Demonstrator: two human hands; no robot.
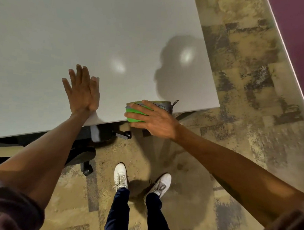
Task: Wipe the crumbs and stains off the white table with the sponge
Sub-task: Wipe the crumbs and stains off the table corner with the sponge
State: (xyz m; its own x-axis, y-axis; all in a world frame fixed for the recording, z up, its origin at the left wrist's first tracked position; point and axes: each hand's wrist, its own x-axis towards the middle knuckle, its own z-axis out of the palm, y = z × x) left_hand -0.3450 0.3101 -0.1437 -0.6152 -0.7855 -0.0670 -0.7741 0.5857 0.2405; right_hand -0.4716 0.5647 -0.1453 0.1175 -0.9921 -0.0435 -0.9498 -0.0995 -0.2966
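The white table (81,32) fills the upper left of the head view, with its near edge running from lower left to its right corner. My left hand (82,91) lies flat on the tabletop near that edge, fingers apart and holding nothing. My right hand (152,120) grips a green and grey sponge (135,114) right at the table's near edge, close to the right corner. A small grey loop sticks out of the sponge's far end. No crumbs or stains show on the visible tabletop.
A black office chair base (85,157) with castors sits under the table's edge to the left of my feet. My white shoes (120,174) stand on patterned carpet (246,84). A purple surface (302,26) with a pale edge runs along the far right.
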